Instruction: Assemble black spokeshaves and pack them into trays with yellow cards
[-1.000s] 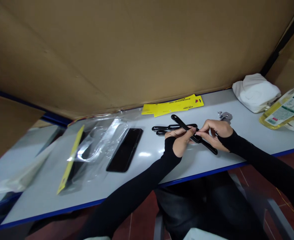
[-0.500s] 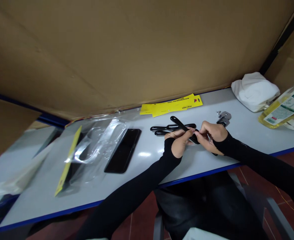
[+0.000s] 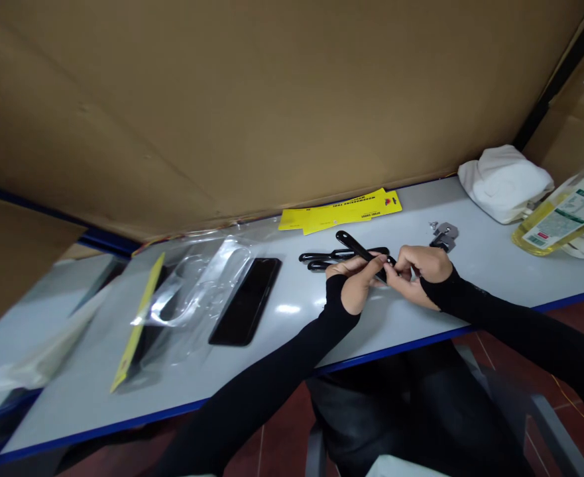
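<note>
A black spokeshave (image 3: 354, 244) slants up from the table, its far handle end with a hole pointing away to the left. My left hand (image 3: 358, 281) is closed around it, thumb pressed on top. My right hand (image 3: 415, 271) is closed too, its thumb and fingertips pinched against the tool beside a small bright spot; whatever lies between those fingertips is too small to make out. Under and behind the held tool lie more black spokeshave handles (image 3: 316, 256). Beyond my right hand are a grey metal blade piece (image 3: 445, 234) and small loose screws (image 3: 433, 225).
Yellow cards (image 3: 341, 212) printed "Woodworking Tool" lie by the cardboard wall (image 3: 272, 99). Leftward are a black phone (image 3: 246, 301), clear plastic packaging (image 3: 187, 298) and another yellow card (image 3: 140, 321). A white cloth bundle (image 3: 505, 182) and a bottle of yellow liquid (image 3: 565, 209) stand right.
The spokeshave and both hands have shifted only slightly. My right fingers have turned a little at the tool, and the black end below that hand no longer shows.
</note>
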The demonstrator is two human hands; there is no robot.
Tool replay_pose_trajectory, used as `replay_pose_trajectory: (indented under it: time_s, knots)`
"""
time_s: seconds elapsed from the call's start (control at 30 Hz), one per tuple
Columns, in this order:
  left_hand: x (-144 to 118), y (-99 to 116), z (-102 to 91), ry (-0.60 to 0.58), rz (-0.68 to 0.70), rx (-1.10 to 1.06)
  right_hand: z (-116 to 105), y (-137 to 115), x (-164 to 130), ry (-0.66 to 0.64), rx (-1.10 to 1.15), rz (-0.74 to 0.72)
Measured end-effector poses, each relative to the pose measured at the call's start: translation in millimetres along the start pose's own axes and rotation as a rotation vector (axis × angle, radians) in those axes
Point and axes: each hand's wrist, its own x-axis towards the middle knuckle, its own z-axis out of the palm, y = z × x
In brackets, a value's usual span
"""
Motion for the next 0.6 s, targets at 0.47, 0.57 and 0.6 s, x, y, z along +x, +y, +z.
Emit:
replay_pose_trajectory:
  time_s: [0.47,0.57,0.6]
  knots:
    - [5,2,-3.4,-0.013,-0.067,-0.068,-14,12,5,-0.028,0.235,-0.175]
    - [2,6,-2.1,0.002,-0.065,-0.075,-15,18,6,0.002,0.171,-0.228]
    - [2,8,-1.8,0.01,-0.061,-0.079,-15,18,6,0.009,0.169,-0.254]
